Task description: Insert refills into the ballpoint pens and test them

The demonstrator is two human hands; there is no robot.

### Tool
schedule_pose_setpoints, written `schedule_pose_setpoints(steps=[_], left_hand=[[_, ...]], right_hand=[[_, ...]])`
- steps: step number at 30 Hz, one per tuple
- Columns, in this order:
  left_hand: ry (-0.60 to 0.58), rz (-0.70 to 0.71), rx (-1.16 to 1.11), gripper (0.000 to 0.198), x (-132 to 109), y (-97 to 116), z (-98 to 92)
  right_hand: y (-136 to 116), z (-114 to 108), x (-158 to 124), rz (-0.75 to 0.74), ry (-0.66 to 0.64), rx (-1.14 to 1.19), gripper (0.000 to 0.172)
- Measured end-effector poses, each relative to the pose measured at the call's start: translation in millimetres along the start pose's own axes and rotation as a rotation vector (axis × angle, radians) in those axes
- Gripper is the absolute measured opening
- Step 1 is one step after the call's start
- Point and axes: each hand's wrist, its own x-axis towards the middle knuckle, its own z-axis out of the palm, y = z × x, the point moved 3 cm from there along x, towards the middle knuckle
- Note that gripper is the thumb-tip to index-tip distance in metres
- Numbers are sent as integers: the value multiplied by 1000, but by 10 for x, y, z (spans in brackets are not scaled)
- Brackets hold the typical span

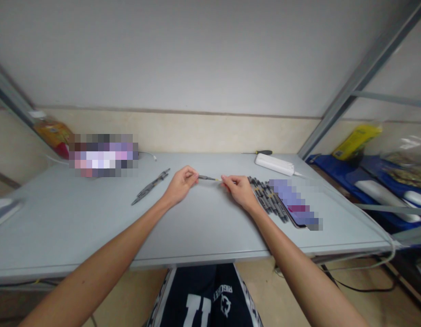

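Note:
Above the middle of the desk, my left hand (pixel 181 185) pinches one end of a slim dark grey pen (pixel 206 177), held nearly level. At its other end, my right hand (pixel 240 190) has thumb and fingers closed on a thin pale tip with a yellowish bit beside it; whether this is a separate part I cannot tell. To the left of my left hand lies a small bunch of grey pens (pixel 151 186). Several more grey pens (pixel 269 198) lie side by side in a row, just right of my right hand and wrist.
A phone (pixel 292 202), its screen blurred out, lies beside the pen row. Behind it are a white power strip (pixel 274 164) with a cable and a screwdriver (pixel 264 152). A pixelated item (pixel 103 156) and a bottle (pixel 53 131) stand back left. The desk's front edge (pixel 203 259) is near my lap.

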Motion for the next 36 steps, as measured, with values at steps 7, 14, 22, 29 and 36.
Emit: schedule_pose_setpoints(steps=[7, 14, 22, 29, 36], left_hand=[[82, -46, -90, 24, 17, 12, -22], [92, -65, -124, 24, 17, -3, -47], [76, -57, -110, 23, 23, -17, -31], [67, -77, -110, 22, 18, -16, -27], [93, -98, -127, 21, 31, -48, -36]], right_hand=[[-7, -30, 19, -74, 64, 94, 37], [-1, -26, 6, -37, 29, 35, 43], [-6, -38, 13, -92, 49, 63, 35], [-2, -14, -4, -1, -34, -88, 55], [-52, -12, -23, -200, 51, -137, 35]])
